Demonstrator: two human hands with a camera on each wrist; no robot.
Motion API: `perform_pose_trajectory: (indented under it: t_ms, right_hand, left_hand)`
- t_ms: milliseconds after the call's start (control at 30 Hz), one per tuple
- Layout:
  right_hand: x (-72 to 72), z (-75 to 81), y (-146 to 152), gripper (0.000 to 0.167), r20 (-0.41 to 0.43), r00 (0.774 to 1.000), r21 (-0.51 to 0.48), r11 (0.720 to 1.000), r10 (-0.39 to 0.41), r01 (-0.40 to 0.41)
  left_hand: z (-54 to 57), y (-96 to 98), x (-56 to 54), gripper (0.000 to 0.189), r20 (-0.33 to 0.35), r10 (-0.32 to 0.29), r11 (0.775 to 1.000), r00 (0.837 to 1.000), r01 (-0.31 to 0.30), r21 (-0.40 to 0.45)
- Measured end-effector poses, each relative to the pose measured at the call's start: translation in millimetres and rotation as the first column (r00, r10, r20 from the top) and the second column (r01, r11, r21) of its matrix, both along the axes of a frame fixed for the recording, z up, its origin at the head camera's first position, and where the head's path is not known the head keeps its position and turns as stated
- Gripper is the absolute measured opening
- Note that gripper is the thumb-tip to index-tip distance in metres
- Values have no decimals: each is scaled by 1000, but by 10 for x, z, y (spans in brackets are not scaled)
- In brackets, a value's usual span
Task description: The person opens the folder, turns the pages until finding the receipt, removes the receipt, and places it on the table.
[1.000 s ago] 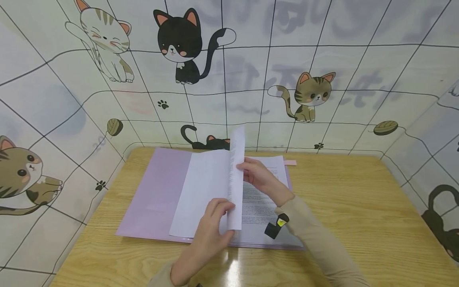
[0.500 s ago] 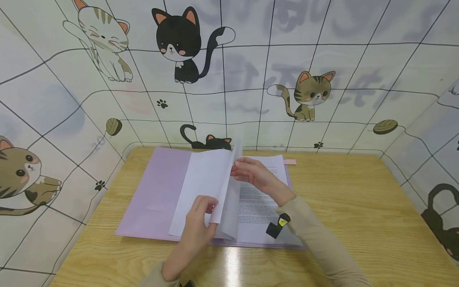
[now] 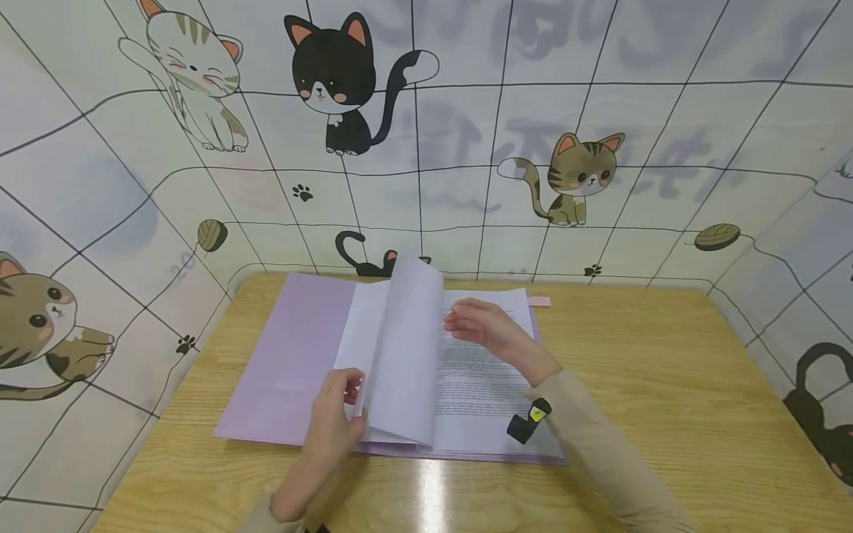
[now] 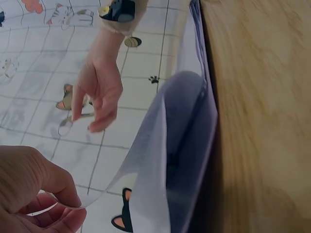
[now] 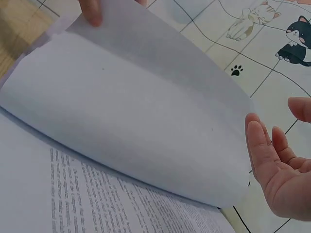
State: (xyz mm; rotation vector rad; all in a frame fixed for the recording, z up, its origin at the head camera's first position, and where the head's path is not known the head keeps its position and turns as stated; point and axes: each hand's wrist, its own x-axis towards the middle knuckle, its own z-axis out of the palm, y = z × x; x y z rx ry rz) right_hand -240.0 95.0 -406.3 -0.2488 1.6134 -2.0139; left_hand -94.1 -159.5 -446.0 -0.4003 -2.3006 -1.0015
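A light purple folder (image 3: 286,370) lies spread on the table with white printed sheets inside. My left hand (image 3: 335,414) pinches the lower outer edge of a turning page (image 3: 406,355), thumb on one side and fingers on the other, as the left wrist view shows too. That page bows up and leans left, its blank side facing right. Over the printed page (image 3: 480,377) on the right hovers my right hand (image 3: 489,333), fingers loosely bent and nothing in them. In the right wrist view, its fingertips (image 5: 255,128) are right beside the turning page's far end.
A pink tab (image 3: 540,301) sticks out at the folder's upper right. The wooden table (image 3: 666,385) extends to both sides. Behind it stands a white gridded backdrop (image 3: 460,192) printed with cartoon cats.
My left hand has drawn the page edge leftward, turning the sheet over. My right hand has come off the page and moved slightly right.
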Motion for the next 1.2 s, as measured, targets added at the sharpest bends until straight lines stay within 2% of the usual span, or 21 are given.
perform_pose_trajectory:
  t_ms: [200,433,500,700,800,933,1033,1200]
  right_hand:
    - [-57,-132,131,13,1,998,62,997,-56,55]
    - [-140,-291,298,8,39,994,40,994,-106,104]
    - [-163,-316,337,8,46,991,36,992,-122,120]
    - [-216,-358,440,28,41,990,55,990,-136,133]
    - [-235,-364,483,35,50,988,57,988,-145,142]
    - [-264,-382,534,39,56,986,61,986,-156,153]
    - [-292,-408,567,36,66,984,63,985,-163,159]
    - [-317,-424,612,32,72,983,48,985,-170,167]
  left_hand:
    - [-114,-162,-3,50,46,54,998,997,-52,-34]
    - [-186,-297,21,49,163,107,992,981,-96,-78]
    - [-206,-326,26,52,206,121,991,971,-105,-89]
    - [-264,-381,36,69,351,122,991,928,-98,-86]
    - [-285,-392,30,67,360,126,990,924,-93,-106]
    - [-299,-394,25,50,360,162,981,919,-109,-163]
    - [-295,-393,28,41,384,185,974,905,-116,-194]
    - [-299,-414,22,36,431,201,969,879,-113,-221]
